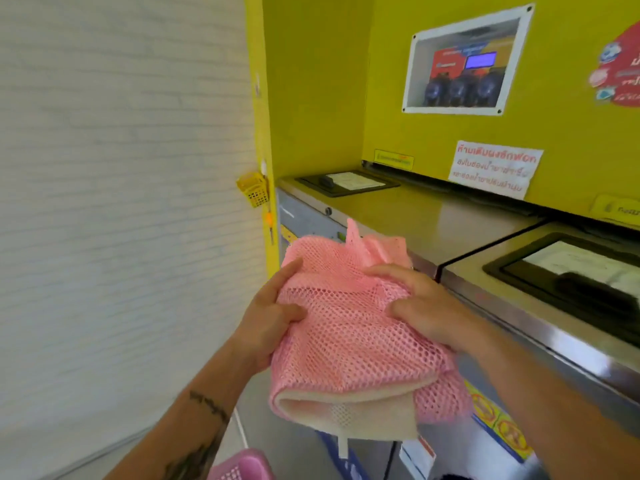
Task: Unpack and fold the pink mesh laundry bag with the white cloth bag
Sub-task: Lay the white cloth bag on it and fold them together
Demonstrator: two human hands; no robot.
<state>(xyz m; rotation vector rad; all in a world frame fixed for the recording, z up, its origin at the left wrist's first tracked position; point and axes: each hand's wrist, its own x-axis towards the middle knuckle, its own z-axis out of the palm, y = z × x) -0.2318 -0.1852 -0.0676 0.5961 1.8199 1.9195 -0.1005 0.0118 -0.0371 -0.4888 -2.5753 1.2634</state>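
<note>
The pink mesh laundry bag (349,327) is held in the air in front of me, folded over into a thick bundle. A white cloth bag (349,414) is wrapped inside it and shows at the bundle's lower edge, with a small white strap hanging down. My left hand (270,317) grips the bundle's left side, thumb on top and index finger stretched along the mesh. My right hand (419,306) presses on the upper right of the bundle with its fingers curled over the mesh.
Steel washing machines (433,220) with dark lid panels stand to the right under a yellow wall (318,98) with posters. A small yellow basket (254,192) hangs on the wall edge. A pink plastic basket (239,467) sits below. A white wall fills the left.
</note>
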